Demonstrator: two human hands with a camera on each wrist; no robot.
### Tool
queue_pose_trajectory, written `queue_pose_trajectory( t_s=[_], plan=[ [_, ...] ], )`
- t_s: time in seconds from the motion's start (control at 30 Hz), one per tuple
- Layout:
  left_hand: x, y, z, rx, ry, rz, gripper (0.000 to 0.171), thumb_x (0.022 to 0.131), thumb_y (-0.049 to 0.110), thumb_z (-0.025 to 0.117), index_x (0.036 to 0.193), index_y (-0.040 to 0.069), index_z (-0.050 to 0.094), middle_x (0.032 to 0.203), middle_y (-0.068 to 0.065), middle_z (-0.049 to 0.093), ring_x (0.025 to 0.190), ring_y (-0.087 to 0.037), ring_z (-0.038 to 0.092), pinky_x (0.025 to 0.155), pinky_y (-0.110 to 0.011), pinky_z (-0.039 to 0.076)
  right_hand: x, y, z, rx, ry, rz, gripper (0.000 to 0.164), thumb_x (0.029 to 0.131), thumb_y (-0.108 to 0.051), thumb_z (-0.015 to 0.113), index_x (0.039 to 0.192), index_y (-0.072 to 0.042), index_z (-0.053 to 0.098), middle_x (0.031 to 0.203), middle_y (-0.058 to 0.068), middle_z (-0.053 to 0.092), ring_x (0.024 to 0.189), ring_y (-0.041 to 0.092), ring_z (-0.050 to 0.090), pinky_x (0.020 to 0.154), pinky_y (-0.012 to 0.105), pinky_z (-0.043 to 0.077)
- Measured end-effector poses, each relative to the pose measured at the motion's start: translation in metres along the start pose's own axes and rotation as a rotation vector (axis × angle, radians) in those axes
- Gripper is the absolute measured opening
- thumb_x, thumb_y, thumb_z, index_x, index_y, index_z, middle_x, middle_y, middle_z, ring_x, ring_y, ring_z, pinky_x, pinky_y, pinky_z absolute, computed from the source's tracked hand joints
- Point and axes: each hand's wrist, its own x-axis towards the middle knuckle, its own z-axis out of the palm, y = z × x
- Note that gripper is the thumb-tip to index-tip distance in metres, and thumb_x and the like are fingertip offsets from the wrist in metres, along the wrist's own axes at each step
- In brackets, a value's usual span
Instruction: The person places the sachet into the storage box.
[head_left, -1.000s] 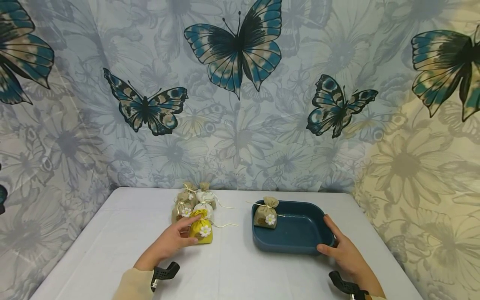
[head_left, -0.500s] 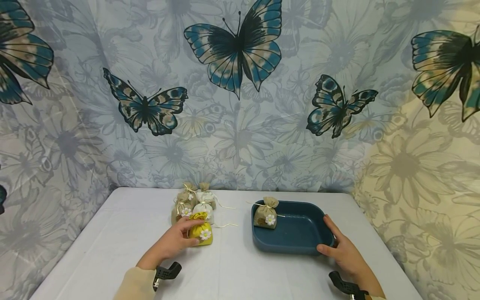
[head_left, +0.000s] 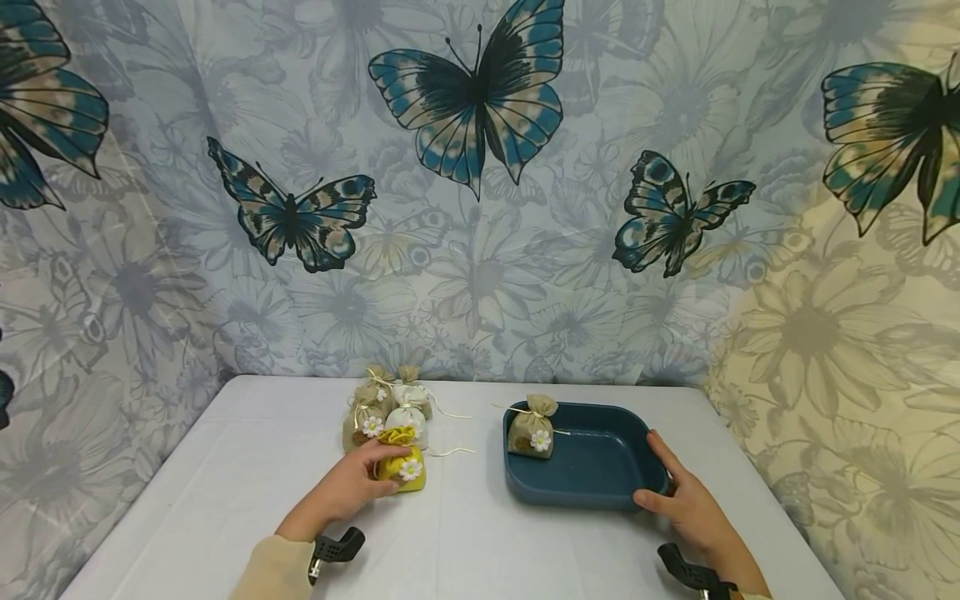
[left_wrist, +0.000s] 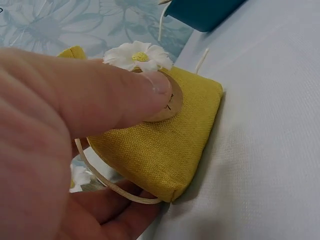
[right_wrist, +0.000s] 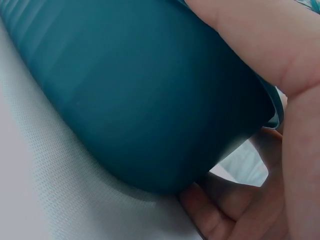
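Note:
My left hand [head_left: 352, 482] grips a small yellow drawstring pouch [head_left: 409, 472] with a white flower on its front. In the left wrist view the thumb presses on a round brown tag [left_wrist: 172, 107] beside the flower [left_wrist: 140, 56], and the other fingers lie behind the pouch. My right hand [head_left: 686, 504] holds the right end of a dark teal rectangular dish [head_left: 585, 498], thumb at the front rim and fingers round the end wall. A beige pouch [head_left: 531, 433] with a white flower sits in the dish's left end.
Behind the yellow pouch stand several beige and white pouches [head_left: 369, 417], close together, with thin cords [head_left: 453, 451] trailing right. A white cloth [head_left: 465, 542] covers the table. A butterfly-print curtain [head_left: 480, 317] hangs right behind the table's back edge.
My left hand has shifted slightly right and its fingers have closed further over the yellow pouch, whose top has tipped a little toward me. The right hand and dish have stayed put.

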Motion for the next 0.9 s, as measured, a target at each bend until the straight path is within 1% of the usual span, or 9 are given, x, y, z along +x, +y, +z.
queue_pose_trajectory(
  t_s=[0.07,0.13,0.3,0.47,0.57,0.67,0.73,0.8,0.9],
  plan=[
    [0.0,-0.001,0.001,0.012,-0.005,0.008,0.049,0.083,0.008,0.081,0.13,0.017,0.068,0.103,-0.003,0.054,0.083,-0.025,0.045,0.068,-0.033,0.038,0.0,0.0,0.0,0.011,-0.001,0.006,0.096,0.09,-0.01,0.074,0.161,-0.012,0.01,0.165,0.015,0.005,0.138,0.049,0.022,0.09,0.012,0.038],
    [-0.001,-0.002,0.001,0.026,-0.003,0.011,0.05,0.083,0.008,0.081,0.13,0.018,0.068,0.104,-0.003,0.054,0.084,-0.024,0.045,0.068,-0.033,0.038,-0.001,-0.001,0.001,0.019,-0.002,0.013,0.095,0.091,-0.009,0.074,0.161,-0.012,0.01,0.165,0.014,0.005,0.137,0.048,0.024,0.089,0.014,0.041],
    [-0.001,-0.002,0.004,0.092,0.004,0.006,0.051,0.084,0.011,0.081,0.131,0.022,0.067,0.118,0.0,0.054,0.098,-0.021,0.048,0.08,-0.04,0.04,-0.001,-0.001,0.001,0.014,-0.004,0.023,0.095,0.091,-0.01,0.074,0.161,-0.012,0.01,0.164,0.014,0.005,0.136,0.048,0.026,0.087,0.017,0.044],
    [-0.001,-0.001,0.007,0.153,0.017,-0.003,0.052,0.084,0.012,0.081,0.132,0.025,0.065,0.118,0.002,0.054,0.1,-0.021,0.05,0.083,-0.045,0.042,-0.001,-0.001,0.0,-0.01,-0.001,0.018,0.095,0.091,-0.011,0.074,0.162,-0.013,0.01,0.165,0.014,0.006,0.137,0.047,0.024,0.088,0.017,0.043],
    [0.0,0.001,0.009,0.172,0.03,-0.008,0.051,0.084,0.011,0.081,0.13,0.027,0.065,0.121,0.001,0.053,0.107,-0.024,0.052,0.088,-0.049,0.044,-0.001,0.0,0.0,-0.024,0.001,0.015,0.095,0.091,-0.012,0.074,0.162,-0.014,0.011,0.165,0.013,0.007,0.138,0.047,0.023,0.088,0.016,0.042],
    [0.0,0.002,0.011,0.159,0.047,-0.017,0.05,0.084,0.008,0.08,0.128,0.027,0.066,0.121,0.001,0.054,0.113,-0.026,0.052,0.093,-0.052,0.043,-0.001,0.001,0.0,-0.016,0.001,0.014,0.095,0.091,-0.012,0.074,0.162,-0.014,0.011,0.165,0.013,0.006,0.139,0.046,0.021,0.088,0.015,0.041],
    [0.0,0.002,0.012,0.134,0.051,-0.024,0.049,0.084,0.007,0.08,0.126,0.027,0.066,0.121,0.002,0.054,0.113,-0.026,0.052,0.094,-0.052,0.042,0.0,0.002,0.0,-0.006,0.0,0.015,0.095,0.091,-0.011,0.074,0.162,-0.013,0.011,0.165,0.012,0.006,0.139,0.046,0.02,0.089,0.014,0.04],
    [0.0,0.001,0.013,0.113,0.057,-0.036,0.048,0.083,0.008,0.08,0.125,0.028,0.067,0.124,0.002,0.054,0.118,-0.028,0.051,0.097,-0.053,0.041,0.0,0.002,0.001,0.008,-0.003,0.018,0.096,0.091,-0.011,0.074,0.162,-0.014,0.01,0.165,0.012,0.005,0.14,0.046,0.018,0.089,0.013,0.039],
    [0.002,0.002,0.014,0.086,0.048,-0.047,0.048,0.083,0.01,0.081,0.124,0.029,0.067,0.126,0.002,0.054,0.117,-0.028,0.051,0.096,-0.053,0.042,0.0,0.002,0.001,0.021,-0.002,0.022,0.096,0.091,-0.011,0.074,0.162,-0.015,0.011,0.165,0.011,0.005,0.141,0.048,0.017,0.089,0.014,0.04]
  ],
)
